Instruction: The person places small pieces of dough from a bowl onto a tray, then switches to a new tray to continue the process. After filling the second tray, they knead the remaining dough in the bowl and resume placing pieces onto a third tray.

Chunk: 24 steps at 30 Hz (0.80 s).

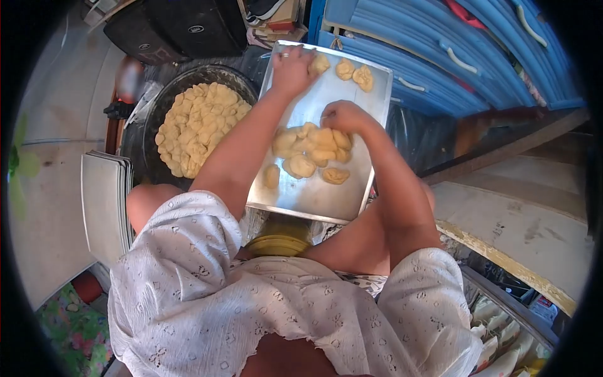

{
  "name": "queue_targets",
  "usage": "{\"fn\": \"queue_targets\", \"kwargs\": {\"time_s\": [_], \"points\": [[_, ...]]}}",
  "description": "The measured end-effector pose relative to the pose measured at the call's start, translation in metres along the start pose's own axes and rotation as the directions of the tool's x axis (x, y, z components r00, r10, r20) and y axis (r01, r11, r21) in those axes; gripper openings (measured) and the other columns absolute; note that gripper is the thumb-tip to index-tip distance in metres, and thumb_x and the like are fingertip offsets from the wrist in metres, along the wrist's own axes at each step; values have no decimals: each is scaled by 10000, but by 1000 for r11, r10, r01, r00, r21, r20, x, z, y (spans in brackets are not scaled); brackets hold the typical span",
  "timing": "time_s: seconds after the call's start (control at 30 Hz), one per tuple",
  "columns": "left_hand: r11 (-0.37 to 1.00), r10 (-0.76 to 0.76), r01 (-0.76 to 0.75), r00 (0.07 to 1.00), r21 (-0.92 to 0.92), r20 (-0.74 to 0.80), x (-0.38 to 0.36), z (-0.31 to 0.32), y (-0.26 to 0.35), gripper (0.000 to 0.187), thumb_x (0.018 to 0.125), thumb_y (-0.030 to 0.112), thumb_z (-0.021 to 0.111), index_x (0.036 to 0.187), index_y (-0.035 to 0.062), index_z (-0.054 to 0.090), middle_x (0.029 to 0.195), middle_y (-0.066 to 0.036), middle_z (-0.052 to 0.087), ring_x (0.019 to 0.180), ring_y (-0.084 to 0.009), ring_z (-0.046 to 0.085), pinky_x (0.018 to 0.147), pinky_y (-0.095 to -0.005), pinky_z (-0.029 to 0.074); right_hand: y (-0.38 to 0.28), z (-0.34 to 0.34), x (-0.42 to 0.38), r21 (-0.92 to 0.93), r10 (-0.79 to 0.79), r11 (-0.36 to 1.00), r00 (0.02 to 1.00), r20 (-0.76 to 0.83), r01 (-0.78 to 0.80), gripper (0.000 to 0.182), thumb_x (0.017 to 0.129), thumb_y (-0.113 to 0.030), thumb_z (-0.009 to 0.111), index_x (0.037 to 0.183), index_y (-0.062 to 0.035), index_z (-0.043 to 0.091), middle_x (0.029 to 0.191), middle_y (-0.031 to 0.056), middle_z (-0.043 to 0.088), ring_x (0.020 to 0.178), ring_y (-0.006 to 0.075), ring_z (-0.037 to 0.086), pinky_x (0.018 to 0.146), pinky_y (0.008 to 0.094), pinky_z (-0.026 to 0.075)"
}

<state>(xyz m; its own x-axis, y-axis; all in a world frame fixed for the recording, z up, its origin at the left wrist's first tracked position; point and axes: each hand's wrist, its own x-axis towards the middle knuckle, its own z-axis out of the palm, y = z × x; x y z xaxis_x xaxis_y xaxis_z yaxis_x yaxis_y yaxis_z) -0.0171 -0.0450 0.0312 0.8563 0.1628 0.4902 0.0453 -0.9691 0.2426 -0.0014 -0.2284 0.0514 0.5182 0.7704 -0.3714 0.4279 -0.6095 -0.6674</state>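
The dough pieces [312, 151] lie in a heap at the middle of the metal tray [314, 198], with three more near its far edge. The right hand [342, 116] rests on top of the heap, fingers curled onto it; whether it holds one piece I cannot tell. The left hand [292, 66] lies flat at the far left corner, touching one piece [320, 63] there, its grip wide. I think it is best to lift one piece at a time and set it apart from its neighbours, in rows. A dark bowl [151, 125] full of more dough stands beside the tray's left edge.
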Motion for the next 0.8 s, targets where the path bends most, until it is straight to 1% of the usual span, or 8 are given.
{"fn": "queue_targets", "kwargs": {"time_s": [0.1,0.27,0.33,0.4,0.5,0.57,0.67,0.8], "points": [[973,-228,228,974,-40,-3,-1,11,-25,398,745,203,629,1128,105,587,1066,-109,546,1060,-290,482,871,-450,377,8,-2,4,108,-66,991,992,-107,78,245,718,-251,646,872,-62,674,845,122,661,741,264,621,703,323,483],[923,-172,212,974,-320,149,4,12,-37,377,729,175,646,1085,57,606,1086,-181,536,1000,-361,527,857,-412,439,14,6,20,494,176,867,889,-423,63,262,742,-220,653,960,-73,653,811,159,640,753,277,620,708,344,480],[954,-123,104,991,-281,-51,-1,0,-33,359,735,197,649,1059,47,618,1045,-201,553,994,-356,529,860,-402,439,13,14,17,-248,-153,969,765,-625,-10,299,724,-236,680,949,-43,643,776,148,637,743,298,620,700,346,484],[936,-162,206,972,-284,171,-20,-30,-27,363,739,206,637,1063,42,614,1067,-200,542,982,-362,534,865,-393,440,9,10,15,-228,-104,973,808,-580,-38,304,723,-240,679,948,-40,636,803,150,630,773,304,616,714,355,482],[838,-25,415,676,-353,736,-62,-88,-12,372,741,219,631,1067,42,612,1046,-203,552,969,-356,543,859,-378,442,6,9,24,45,74,997,842,-534,-60,330,715,-254,680,965,-47,621,861,159,617,832,304,607,745,372,475],[812,171,321,668,-487,724,-98,-108,-8,383,708,186,654,1059,39,612,1025,-197,578,951,-321,562,833,-373,449,4,14,28,300,206,952,844,-494,-57,353,709,-265,682,984,-56,613,893,168,610,860,300,601,762,381,470],[826,43,335,764,-453,644,-114,-94,-12,400,666,138,670,1052,49,615,932,-184,611,878,-289,594,763,-357,471,-11,17,27,297,148,955,888,-436,-14,391,686,-266,689,1000,-54,596,923,180,611,895,285,595,783,382,463],[622,-166,572,764,-535,624,-94,-85,-31,359,666,62,629,1024,65,620,826,-157,632,730,-271,621,664,-328,491,-42,10,-5,-50,18,998,959,-283,-33,386,644,-259,696,951,-42,607,889,160,637,867,279,607,762,359,472]]}}
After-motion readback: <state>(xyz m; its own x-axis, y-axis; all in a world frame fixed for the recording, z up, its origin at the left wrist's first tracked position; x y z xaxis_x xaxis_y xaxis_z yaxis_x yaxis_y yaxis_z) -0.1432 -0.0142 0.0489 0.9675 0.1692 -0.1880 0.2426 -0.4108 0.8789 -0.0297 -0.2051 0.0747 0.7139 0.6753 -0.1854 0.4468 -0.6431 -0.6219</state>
